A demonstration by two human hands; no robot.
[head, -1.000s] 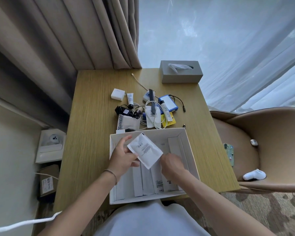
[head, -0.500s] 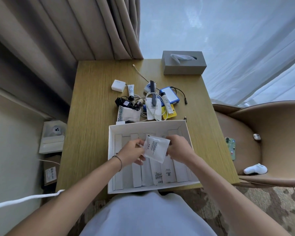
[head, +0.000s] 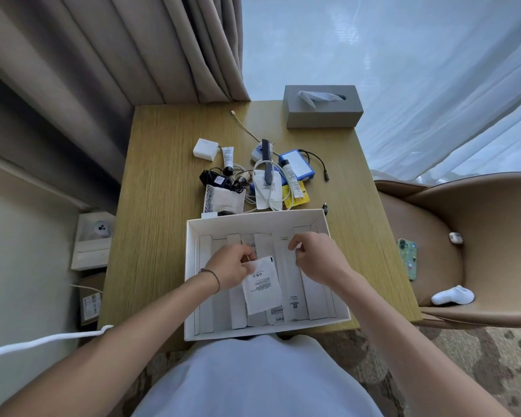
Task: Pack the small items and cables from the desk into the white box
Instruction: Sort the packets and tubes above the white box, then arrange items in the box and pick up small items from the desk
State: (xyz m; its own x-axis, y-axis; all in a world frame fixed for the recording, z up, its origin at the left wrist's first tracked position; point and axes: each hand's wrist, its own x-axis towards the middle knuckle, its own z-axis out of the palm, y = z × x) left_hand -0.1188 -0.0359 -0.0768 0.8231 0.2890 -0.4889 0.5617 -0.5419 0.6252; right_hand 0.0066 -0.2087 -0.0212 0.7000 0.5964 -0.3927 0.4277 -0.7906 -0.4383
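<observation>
Wooden desk (head: 163, 206) — left hand (head: 230, 267) fingers pinch white packet (head: 261, 284) over white box (head: 190, 284); right hand (head: 316, 260) fingers loosely curled, empty.

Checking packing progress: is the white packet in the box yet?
In: white packet lies over the white box's dividers, left hand still pinching its corner.

At the far right corner of the worktop (head: 151, 236) we see a grey tissue box (head: 322, 111) with a tissue poking up from its slot. Behind it hang beige curtains (head: 127, 49) and a sheer white curtain (head: 418, 70). To the right we see a tan chair (head: 478, 224); on its seat lie a green phone (head: 407, 259), a small earbud case (head: 455, 237) and a white sock (head: 452, 295). Patterned carpet (head: 463, 362) covers the floor.
</observation>
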